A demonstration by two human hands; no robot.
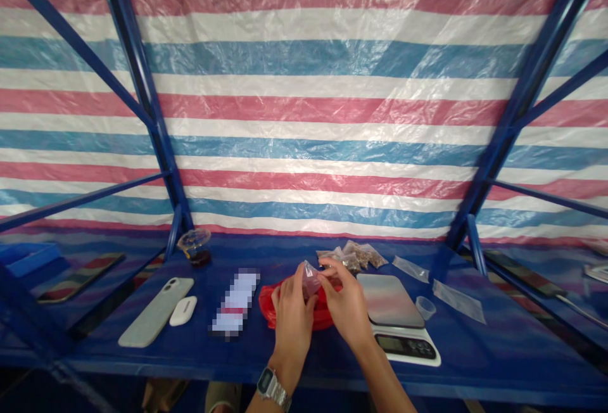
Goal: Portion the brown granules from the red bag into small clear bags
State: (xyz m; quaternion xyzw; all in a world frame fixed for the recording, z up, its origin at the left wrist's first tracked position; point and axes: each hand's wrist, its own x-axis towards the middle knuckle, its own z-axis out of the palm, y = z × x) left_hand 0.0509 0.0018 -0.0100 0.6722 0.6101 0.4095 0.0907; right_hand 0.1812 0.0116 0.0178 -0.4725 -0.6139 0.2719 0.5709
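Between my two hands is a small clear plastic bag (310, 277), held above a red plastic bag (268, 305) on the blue table. My left hand (292, 302) has its fingers closed on the clear bag's left side and wears a metal watch at the wrist. The fingertips of my right hand (344, 296) pinch its upper right edge. What lies inside the red bag is mostly hidden by my hands. Just behind them rest several small filled bags (356, 256) with brown contents. A kitchen scale (392, 302) with a steel plate stands right of my right hand.
Two flat clear bags (458, 301) and a small plastic cup (425, 307) lie right of the scale. Leftward are a pale phone (159, 313), a white earbud case (183, 310), a blurred-out rectangular item (236, 304) and a cup of dark liquid (197, 253). Blue metal posts (164, 147) flank the table.
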